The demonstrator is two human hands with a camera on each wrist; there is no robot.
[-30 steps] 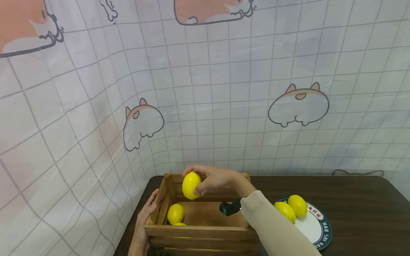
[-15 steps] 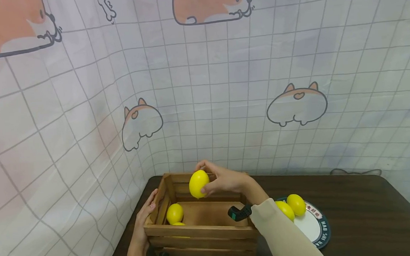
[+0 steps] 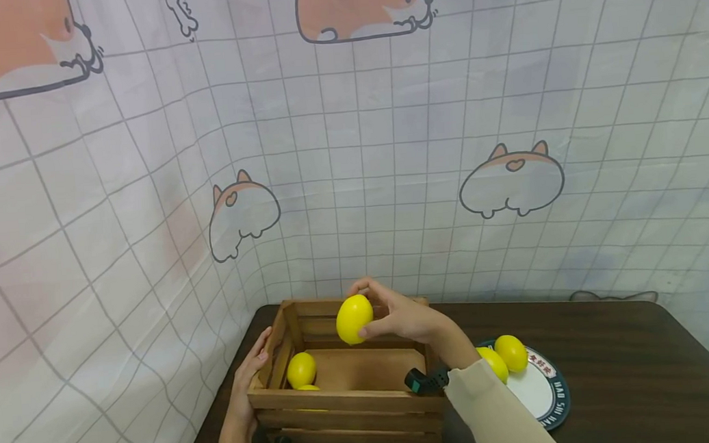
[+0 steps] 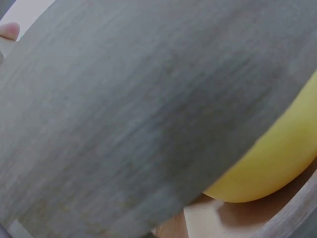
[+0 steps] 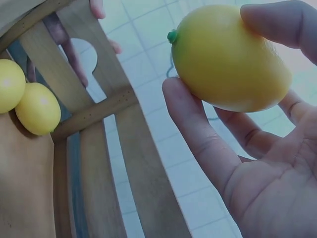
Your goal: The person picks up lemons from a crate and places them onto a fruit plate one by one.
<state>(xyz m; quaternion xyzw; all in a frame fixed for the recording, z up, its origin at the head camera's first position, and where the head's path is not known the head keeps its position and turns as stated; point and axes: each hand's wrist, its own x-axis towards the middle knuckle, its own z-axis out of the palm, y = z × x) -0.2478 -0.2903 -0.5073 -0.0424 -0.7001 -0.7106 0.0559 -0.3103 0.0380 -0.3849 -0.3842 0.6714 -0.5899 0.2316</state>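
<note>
And here's the right hand (image 3: 400, 317), pinching a lemon (image 3: 354, 319) between thumb and fingers, held up over the wooden crate (image 3: 345, 402), clear of the floor below it! The right wrist view shows the grip nicely: the thumb on one side, fingertips spread on the other, the green nub left exposed.

Over on the left, the left hand (image 3: 242, 382) lies along the outside of the crate's left end, fingers looking fairly straight against it; nothing is pinched there, just a steadying touch, I'd judge.

So the step in hand looks like a carry, one lemon between crate and plate; which way it's bound, this moment alone can't settle. The next move calls for a firm pinch and enough height to clear the rim, or a gentle lowering if it's meant for the crate.

Check the containers! In the crate, two lemons sit at the left end: one plain to see (image 3: 302, 370), its neighbour (image 3: 307, 388) mostly behind the near slats. Out right on the dark desk (image 3: 635, 353), the round plate (image 3: 536, 395) carries two more, a far lemon (image 3: 511, 354) and a nearer one (image 3: 494, 365) partly behind the sleeve (image 3: 497, 404).
</note>
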